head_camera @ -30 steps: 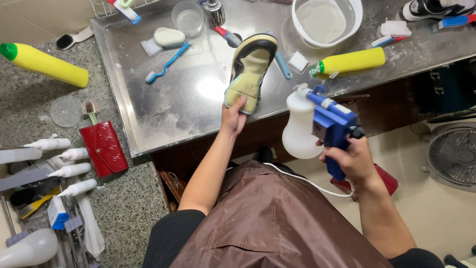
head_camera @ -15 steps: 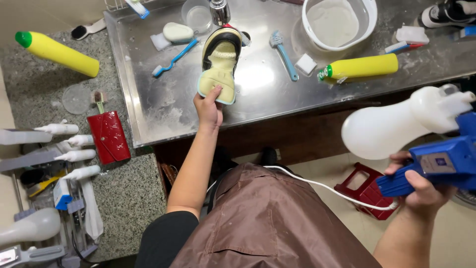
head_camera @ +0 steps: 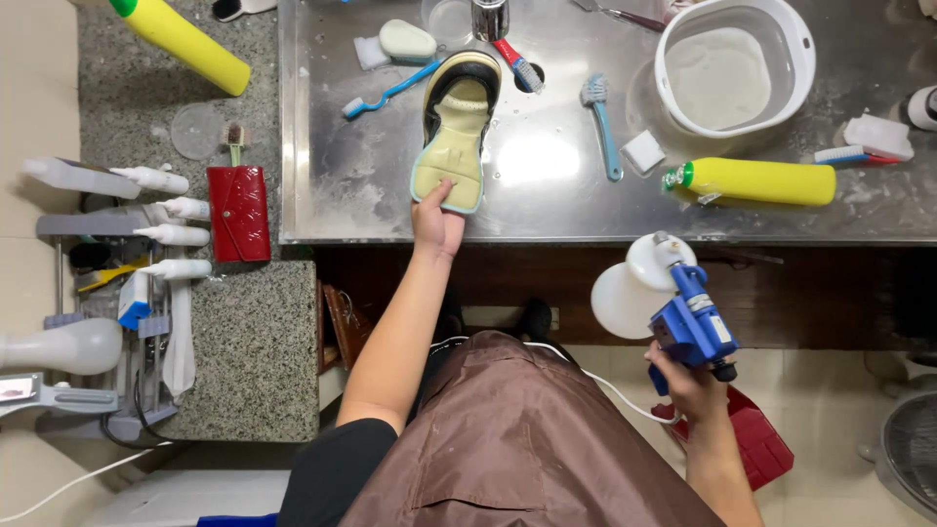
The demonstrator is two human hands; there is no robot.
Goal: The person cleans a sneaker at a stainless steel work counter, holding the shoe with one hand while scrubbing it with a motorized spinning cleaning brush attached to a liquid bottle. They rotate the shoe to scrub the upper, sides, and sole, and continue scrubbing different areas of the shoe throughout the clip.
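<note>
Head view: left hand (head_camera: 436,217) stretched forward onto the steel tabletop (head_camera: 566,210), fingertips pressing the heel end of a pale yellow shoe (head_camera: 456,132), which lies sole-down near the front edge with its toe pointing away. Left grip only partly closed, pinning rather than wrapping the heel. Right hand (head_camera: 688,383) held below the tabletop edge, well apart from the shoe, grip fully closed around the handle of a blue spray gun (head_camera: 691,327) carrying a white bottle (head_camera: 636,285), a thin white cord trailing from it across the brown apron (head_camera: 532,439).

Best handled, by the look of it, with the heel kept flat and steady under the left fingers so the shoe cannot slide on the wet metal, nozzle brought up over the tabletop before any squeeze, cord kept free of the knee.

Counted on the tabletop: one shoe, one white basin (head_camera: 732,66), one yellow bottle (head_camera: 752,182), two blue-handled brushes (head_camera: 597,122) near the shoe, a further brush with a red handle beside its toe, one white sponge block (head_camera: 643,152), one soap-like bar (head_camera: 407,41). On the granite ledge to the left: a second yellow bottle (head_camera: 181,41), one red wallet-like pouch (head_camera: 240,213), three or four white nozzle bottles in a rack, count unclear
</note>
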